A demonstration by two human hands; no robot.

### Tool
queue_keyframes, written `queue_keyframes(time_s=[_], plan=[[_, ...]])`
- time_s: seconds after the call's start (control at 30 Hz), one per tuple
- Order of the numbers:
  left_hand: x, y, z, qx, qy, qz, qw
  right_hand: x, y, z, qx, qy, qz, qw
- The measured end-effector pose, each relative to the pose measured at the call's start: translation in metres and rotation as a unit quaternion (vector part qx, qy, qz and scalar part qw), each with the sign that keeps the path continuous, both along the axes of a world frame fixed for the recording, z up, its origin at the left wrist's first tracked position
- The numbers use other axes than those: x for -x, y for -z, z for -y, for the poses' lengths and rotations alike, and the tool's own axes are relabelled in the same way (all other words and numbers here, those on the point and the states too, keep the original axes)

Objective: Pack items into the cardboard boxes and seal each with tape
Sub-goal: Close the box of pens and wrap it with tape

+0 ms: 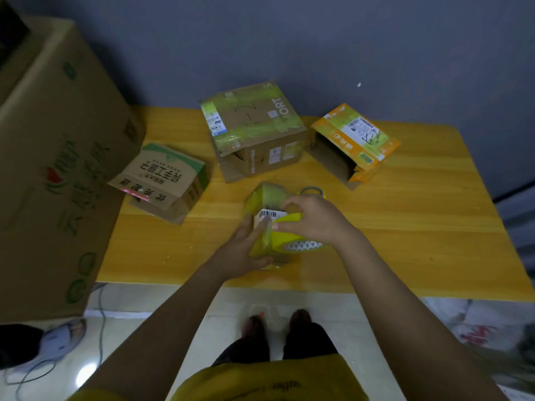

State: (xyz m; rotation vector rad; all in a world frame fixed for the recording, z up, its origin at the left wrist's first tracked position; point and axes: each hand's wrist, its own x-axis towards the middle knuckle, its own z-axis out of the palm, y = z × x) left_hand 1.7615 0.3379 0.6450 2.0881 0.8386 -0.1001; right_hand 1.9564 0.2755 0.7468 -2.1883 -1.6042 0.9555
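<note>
Under both hands, left (243,253) flat, right (312,221) gripping tape roll (301,241), small box (266,198) half-hidden.

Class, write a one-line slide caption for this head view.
Both hands tape a small box on the yellow table; the right hand holds the tape roll.

Yellow tape roll (301,241), white-triangle-patterned core; orange-yellow table (405,227).

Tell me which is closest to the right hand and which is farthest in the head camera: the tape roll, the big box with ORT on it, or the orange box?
From the right hand:
1. Yellow tape roll, gripped by that hand's fingers, near the table's front.
2. Box marked ORT, behind the hands, middle of the table.
3. Orange box, at the back right, lying open on its side.
</note>
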Motion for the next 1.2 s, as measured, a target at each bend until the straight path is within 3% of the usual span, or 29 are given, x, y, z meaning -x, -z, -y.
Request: queue_keyframes(time_s=[0.07,0.23,0.3,0.43,0.53,0.63,0.73,1.0,1.1,1.2], plan=[[0.000,-0.002,-0.008,-0.045,0.032,-0.014,0.998,0.008,-0.002,-0.006,0.002,-0.016,0.008,1.000],[-0.005,-0.003,-0.013,-0.021,-0.049,0.017,0.998,-0.008,-0.009,0.004,0.053,-0.017,-0.196,0.979],[-0.005,0.002,-0.013,0.011,-0.057,0.032,0.998,-0.014,-0.005,0.009,0.065,0.005,-0.191,0.979],[0.003,0.001,-0.011,0.062,-0.080,0.063,0.993,-0.006,0.001,0.010,-0.002,0.041,-0.184,0.982],[0.007,0.004,-0.010,0.084,-0.097,0.080,0.989,-0.015,-0.006,0.010,-0.016,0.047,-0.112,0.993],[0.008,0.008,-0.010,0.096,-0.115,0.089,0.985,-0.036,0.003,0.015,0.074,0.079,-0.035,0.994],[0.010,0.014,-0.009,0.127,-0.129,0.115,0.977,-0.044,0.024,0.024,0.155,0.055,0.129,0.978],[0.028,0.011,-0.019,0.180,-0.135,0.121,0.967,-0.024,0.053,0.006,0.175,0.066,0.146,0.972],[0.035,0.002,-0.025,0.083,-0.105,0.030,0.991,-0.005,0.066,-0.004,0.187,0.053,0.182,0.964],[0.017,-0.015,-0.022,-0.033,-0.127,-0.075,0.989,0.015,0.077,-0.014,0.178,0.029,0.224,0.958]])
